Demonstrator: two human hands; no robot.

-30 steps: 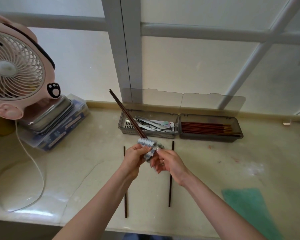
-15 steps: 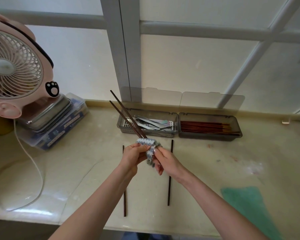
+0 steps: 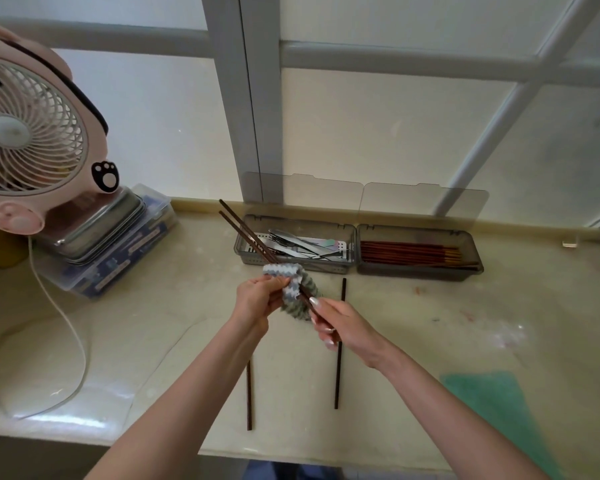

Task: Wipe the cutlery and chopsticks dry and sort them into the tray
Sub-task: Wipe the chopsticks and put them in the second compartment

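Two dark chopsticks [image 3: 246, 233] are held as a pair just in front of the tray [image 3: 329, 267], before its left compartment [image 3: 298, 220], where the metal cutlery [image 3: 302, 242] lies. The right hand [image 3: 340, 323] grips their near ends, fingers curled round them. The left hand [image 3: 257, 299] pinches a striped grey cloth [image 3: 293, 285] wrapped round the pair at about mid-length. The pair's long axis runs on a diagonal: from the right hand it rises away and to the left, so the far tips stand over the left end of the tray. The tray's right compartment [image 3: 420, 274], where reddish chopsticks [image 3: 409, 252] lie stored, sits to the right of both hands, and its contents lie lengthwise along the tray. The held pair therefore points away from its slot and across its line. The right hand is nearer that compartment and has the ends, so it probably carries the pair over, swinging the tips round until they lie along the tray. Two loose chopsticks [image 3: 336, 375] lie on the counter [image 3: 465, 334] on the tray's near side, pointing toward it, apparently not yet wiped.
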